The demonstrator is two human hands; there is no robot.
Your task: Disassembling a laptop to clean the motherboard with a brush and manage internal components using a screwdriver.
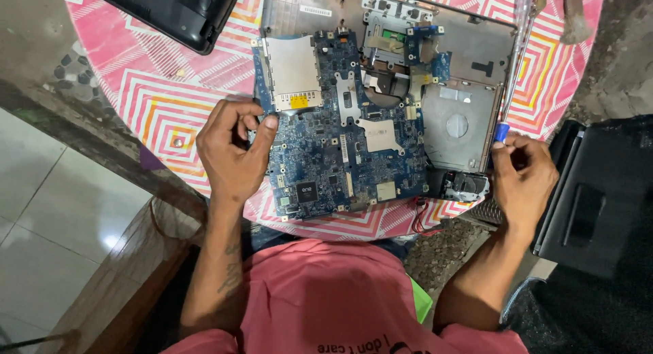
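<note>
The left edge of the blue circuit board (340, 129) is pinched by the left hand (231, 153), thumb and fingers closed on the board's rim just below the silver card-slot shield (294, 72). The board lies to the right of this grip, its long axis running away from the person, up the picture, and it rests over the left part of the grey laptop base shell (469, 55). The right hand (522, 174) is clenched around a blue-handled screwdriver (501, 131); its shaft points up along the shell's right edge, and whether the tip touches anything cannot be told. That hand sits well apart from the board, at the shell's right side, so the left hand is much the nearer to the board.

Between the two hands, a dark round opening with a metal bracket (391, 89) is seen at the board's upper right, and a bare grey bay with a round mark (457, 125) lies beside it. A small black component (466, 185) sits at the shell's near right corner, with thin red wires (422, 214) trailing off below it.

Everything is set on a table covered with a pink and white zigzag cloth (166, 102). A black laptop cover (173, 10) lies at the far left, and another black panel (598, 197) stands off the table at the right.
</note>
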